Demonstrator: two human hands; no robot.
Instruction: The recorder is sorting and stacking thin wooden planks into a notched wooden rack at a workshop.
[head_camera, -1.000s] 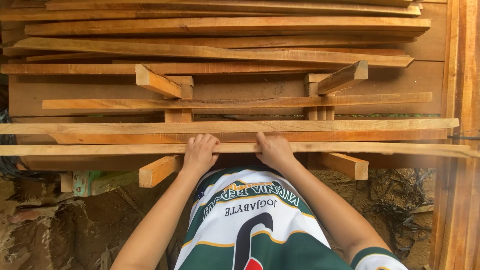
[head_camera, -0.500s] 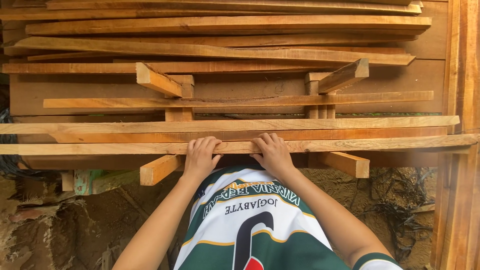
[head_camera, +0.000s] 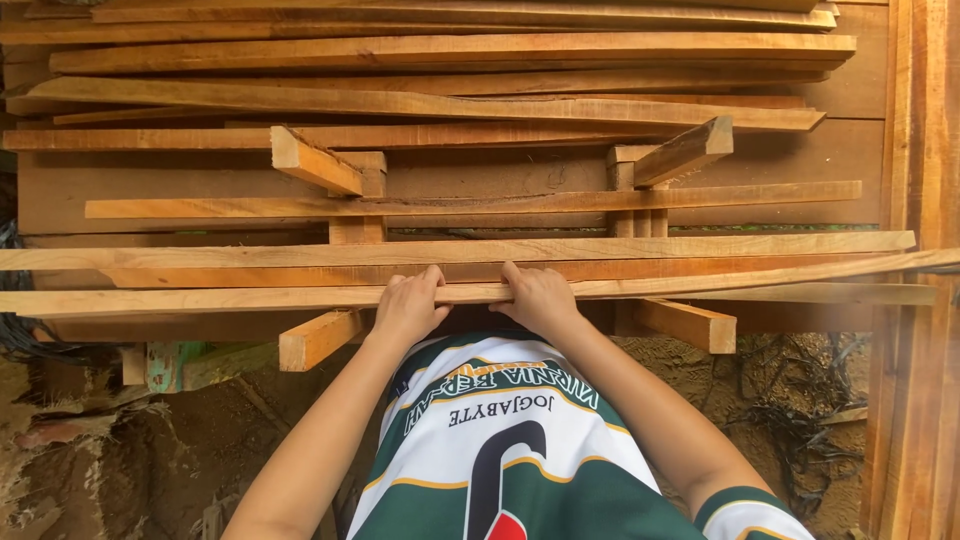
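Note:
A long thin wooden slat (head_camera: 200, 299) lies across the front of a stack of planks, running from the left edge to the right edge of the head view. My left hand (head_camera: 408, 306) grips its near edge just left of centre, fingers curled over the top. My right hand (head_camera: 540, 297) grips the same slat a short way to the right. Behind it lie more long planks (head_camera: 460, 250), and short cross blocks (head_camera: 317, 338) stick out beneath. My green and white shirt (head_camera: 510, 440) fills the lower middle.
Further planks (head_camera: 430, 105) are piled toward the back, with angled offcuts (head_camera: 312, 160) on top. Upright timber (head_camera: 915, 330) stands at the right. Bare soil (head_camera: 120, 450) and dark tangled cords (head_camera: 800, 400) lie below the stack.
The slat under my hands has slid slightly toward the right and its right end now reaches the frame edge. Both hands stay on it, a little closer together.

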